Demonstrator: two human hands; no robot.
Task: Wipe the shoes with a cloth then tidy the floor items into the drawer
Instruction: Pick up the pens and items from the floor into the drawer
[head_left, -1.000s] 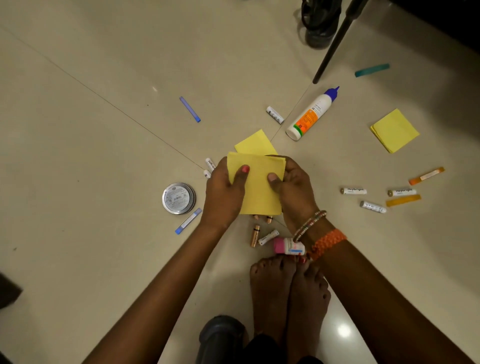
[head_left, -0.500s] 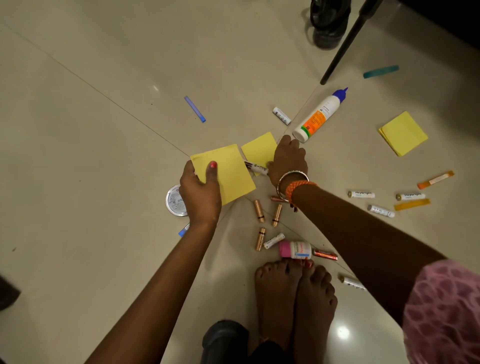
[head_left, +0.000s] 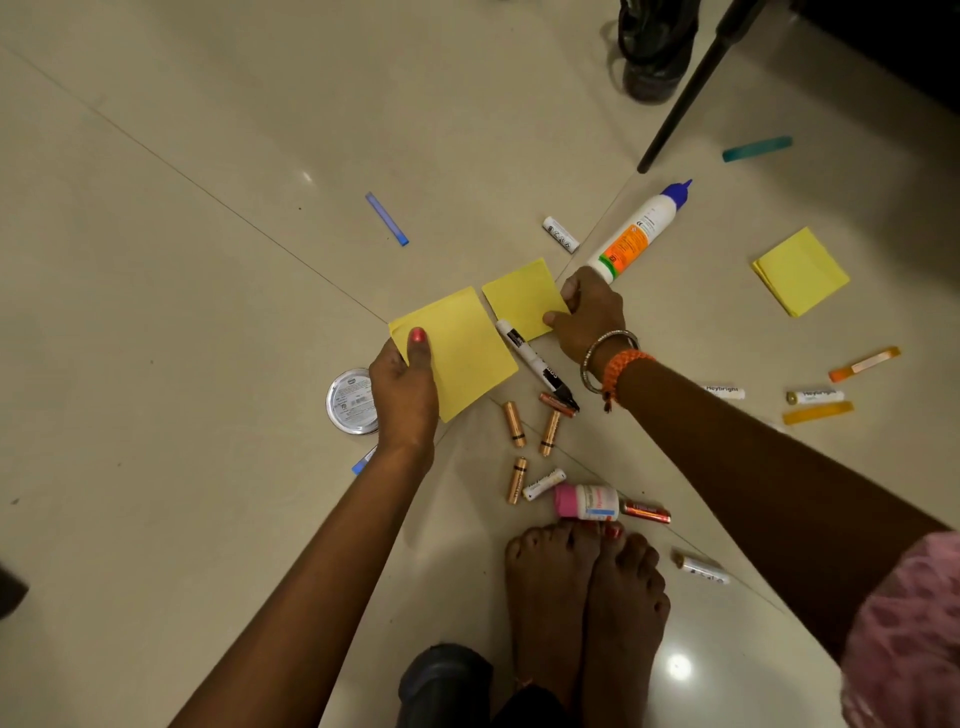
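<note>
At the centre of the frame, the left hand (head_left: 404, 395) pinches a yellow sticky-note pad (head_left: 457, 351) by its left corner, thumb on top with the other fingers curled under the edge; the pad juts to the right of the hand, above the floor (head_left: 182, 364). Just right of it, the right hand (head_left: 589, 317) grips a second yellow pad (head_left: 522, 299) that lies on the floor, thumb pressed on the pad's right edge and fingers curled at its upper right corner. Both forearms run in from the lower frame, the right one wearing bangles and an orange thread at the wrist.

Between the two pads a white marker (head_left: 535, 364) lies slanted, its black tip pointing lower right. Below it copper-coloured batteries (head_left: 514, 423) are scattered, and nearer the person's bare feet lie a white battery and a small pink-capped bottle (head_left: 587, 501). A round silver tin (head_left: 350, 400) sits partly under the left hand. The glue bottle (head_left: 641, 231) lies just above the right hand. A third yellow pad (head_left: 800, 270) lies well apart at the right, with more white batteries and orange strips below it. A blue strip (head_left: 387, 218) lies upper left of centre. A dark shoe (head_left: 654, 47) stands at the top edge.
</note>
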